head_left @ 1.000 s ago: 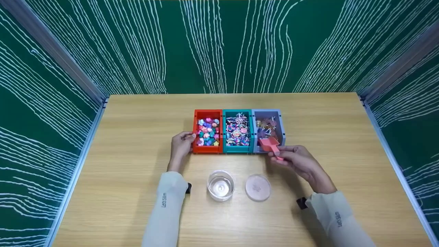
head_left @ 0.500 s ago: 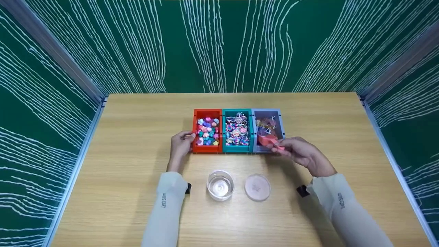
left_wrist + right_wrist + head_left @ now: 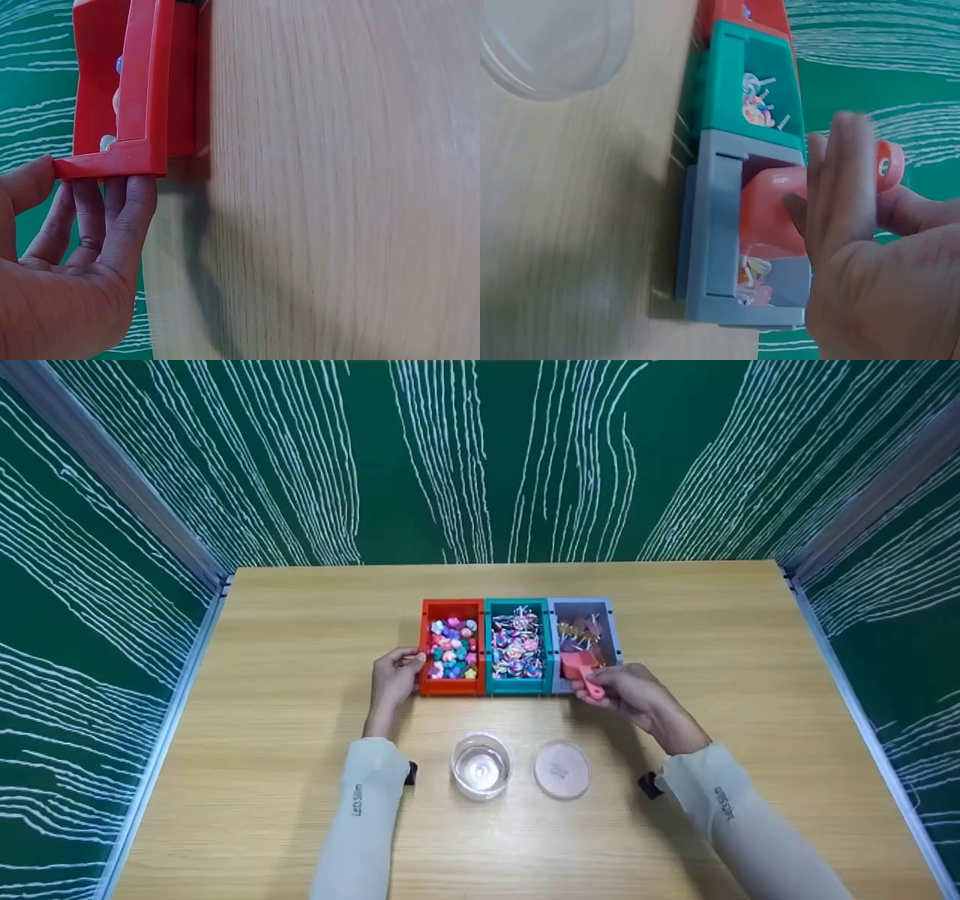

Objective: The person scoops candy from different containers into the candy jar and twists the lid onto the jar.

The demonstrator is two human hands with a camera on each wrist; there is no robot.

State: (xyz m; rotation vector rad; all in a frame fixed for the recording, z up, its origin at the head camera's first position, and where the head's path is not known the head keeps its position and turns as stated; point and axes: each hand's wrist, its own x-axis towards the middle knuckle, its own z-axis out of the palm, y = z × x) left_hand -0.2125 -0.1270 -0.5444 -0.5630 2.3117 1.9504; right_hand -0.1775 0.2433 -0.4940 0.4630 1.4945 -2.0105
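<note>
Scoop [image 3: 578,661] is pinched by its handle in the right hand [image 3: 639,697]; its blade is held within the near end of the grey bin [image 3: 586,605], by the front wall. Whether anything is carried on it cannot be told. Red bin [image 3: 452,687] is gripped at its outer side by the left hand [image 3: 394,679], thumb at the rim, fingers against the wall. Green bin [image 3: 517,687] is set between the two, touching both.

Risks, as judged: most of the grey bin's lollies [image 3: 580,631] are heaped beyond the blade, so a short push could be wasted. Sticks point several ways; the blade could be jammed by them, or pieces flicked over the rim by a sharp lift. The front wall could be struck by the blade if it is drawn back low. The row is braced only at the red end; the grey end could be swung by a hard shove.

Cup [image 3: 481,769] is stood uncovered on the tabletop [image 3: 300,660], near the bins; lid [image 3: 562,769] is laid flat just beside it. Either could be knocked by a low sleeve, and pieces could be spilled if the scoop is tilted early.
</note>
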